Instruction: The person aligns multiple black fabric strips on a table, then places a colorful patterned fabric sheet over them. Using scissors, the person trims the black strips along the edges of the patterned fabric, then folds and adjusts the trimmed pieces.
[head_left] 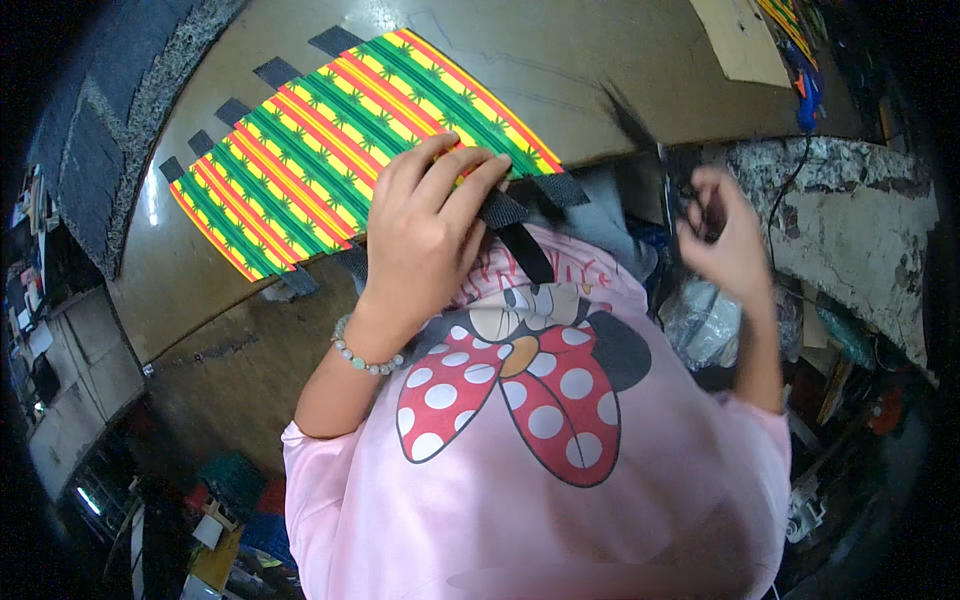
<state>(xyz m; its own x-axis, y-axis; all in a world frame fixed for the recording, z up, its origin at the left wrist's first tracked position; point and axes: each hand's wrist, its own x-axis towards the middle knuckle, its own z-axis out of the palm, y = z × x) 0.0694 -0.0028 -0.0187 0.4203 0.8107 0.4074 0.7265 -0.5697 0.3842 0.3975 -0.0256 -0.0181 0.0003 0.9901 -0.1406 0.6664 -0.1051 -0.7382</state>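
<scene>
Nearest to us is a pink shirt (680, 500) with a cartoon print, its lower part cut off by the picture's edge. A bead bracelet (365, 362) circles the left wrist, its far side out of sight under the arm.

The left hand (425, 225) lies over the near edge of a striped panel (320, 150), its fingers bent and their tips resting on the top face. The thumb side is mostly covered, so we cannot tell whether this grip pinches the edge or only presses it down. A black strip (527, 255) hangs just beside the hand, against the shirt; we cannot make out where its upper end leads.

The right hand (725, 235) is blurred and stands apart from the panel. Its fingers curl near a dark thing (683, 200), too smeared for us to name, and we cannot tell how firmly this grip closes on it. Below, clear plastic (705, 320) shows partly behind the forearm.

The panel, in yellow, green and red with leaf shapes, lies slanted on the counter (560, 80), its near edge partly hidden by the left hand. Black straps (277, 72) stick out along its far edge. Farther off, a pale board (740, 40) is cut off at the top.
</scene>
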